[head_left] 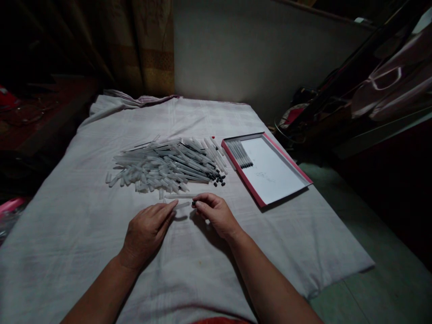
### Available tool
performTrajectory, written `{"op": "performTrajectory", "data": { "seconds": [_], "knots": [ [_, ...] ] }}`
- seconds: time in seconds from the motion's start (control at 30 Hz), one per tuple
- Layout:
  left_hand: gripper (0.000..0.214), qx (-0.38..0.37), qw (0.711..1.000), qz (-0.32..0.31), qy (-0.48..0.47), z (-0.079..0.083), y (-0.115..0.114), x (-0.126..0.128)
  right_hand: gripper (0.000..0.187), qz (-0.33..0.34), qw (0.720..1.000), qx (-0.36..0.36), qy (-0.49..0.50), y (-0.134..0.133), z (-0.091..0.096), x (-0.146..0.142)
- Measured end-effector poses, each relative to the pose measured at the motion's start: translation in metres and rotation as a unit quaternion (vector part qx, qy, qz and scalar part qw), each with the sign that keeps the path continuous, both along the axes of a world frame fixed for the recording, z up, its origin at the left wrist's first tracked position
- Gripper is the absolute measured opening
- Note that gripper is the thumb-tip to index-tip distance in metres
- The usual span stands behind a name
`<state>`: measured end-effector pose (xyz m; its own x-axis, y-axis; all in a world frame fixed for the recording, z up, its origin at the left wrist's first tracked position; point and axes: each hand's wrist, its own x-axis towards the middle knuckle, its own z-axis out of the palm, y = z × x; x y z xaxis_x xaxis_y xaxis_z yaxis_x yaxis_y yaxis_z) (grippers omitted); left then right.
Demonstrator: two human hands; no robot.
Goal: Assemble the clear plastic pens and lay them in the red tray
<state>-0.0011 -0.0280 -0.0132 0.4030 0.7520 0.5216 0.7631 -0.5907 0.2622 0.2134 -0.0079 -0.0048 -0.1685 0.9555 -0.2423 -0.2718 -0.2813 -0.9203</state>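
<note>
My left hand point(145, 230) is closed, pinching a short translucent pen cap or tube point(183, 204) that sticks out to the right of its fingertips. Across from it, my right hand point(216, 215) grips a small black pen plug point(193, 204) between thumb and forefinger. A small gap separates tube and plug. Just behind the fingers a clear pen barrel point(178, 196) lies crosswise on the cloth. Beyond is a big heap of pen parts point(162, 162), with clear barrels, caps and dark refills mixed together. Several loose black plugs point(219, 181) lie at its right edge.
A shallow box with red sides point(251, 189) stands to the right, with a row of assembled-looking pens point(240, 154) along its left end. A pale checked cloth point(189, 270) covers the table. A wall point(229, 49) and a curtain point(151, 45) stand behind.
</note>
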Motion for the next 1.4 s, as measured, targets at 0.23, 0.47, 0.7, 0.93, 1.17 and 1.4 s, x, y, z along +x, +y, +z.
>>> {"op": "performTrajectory", "data": {
  "seconds": [0.23, 0.47, 0.7, 0.93, 1.17, 1.4],
  "knots": [
    [0.03, -0.004, 1.0, -0.007, 0.011, 0.001, 0.0, 0.001, 0.017, 0.01, 0.989, 0.102, -0.109, -0.003, -0.003, -0.001],
    [0.03, -0.012, 1.0, -0.007, 0.023, 0.0, -0.001, 0.001, 0.017, -0.011, 0.896, 0.327, -0.301, -0.006, -0.005, 0.003],
    [0.029, -0.022, 0.999, -0.011, 0.032, 0.0, -0.002, 0.002, 0.03, 0.034, 0.828, 0.326, -0.454, -0.004, -0.008, 0.004],
    [0.03, -0.018, 0.999, -0.015, 0.031, 0.0, -0.001, 0.003, 0.02, 0.051, 0.874, 0.281, -0.394, -0.007, -0.006, 0.006],
    [0.03, -0.03, 0.999, -0.015, 0.022, -0.002, -0.001, 0.001, 0.019, 0.065, 0.89, 0.268, -0.362, -0.007, -0.005, 0.006],
    [0.031, -0.044, 0.999, -0.016, 0.015, -0.001, -0.001, 0.002, 0.019, 0.062, 0.898, 0.262, -0.347, -0.006, -0.004, 0.009]
  ]
}}
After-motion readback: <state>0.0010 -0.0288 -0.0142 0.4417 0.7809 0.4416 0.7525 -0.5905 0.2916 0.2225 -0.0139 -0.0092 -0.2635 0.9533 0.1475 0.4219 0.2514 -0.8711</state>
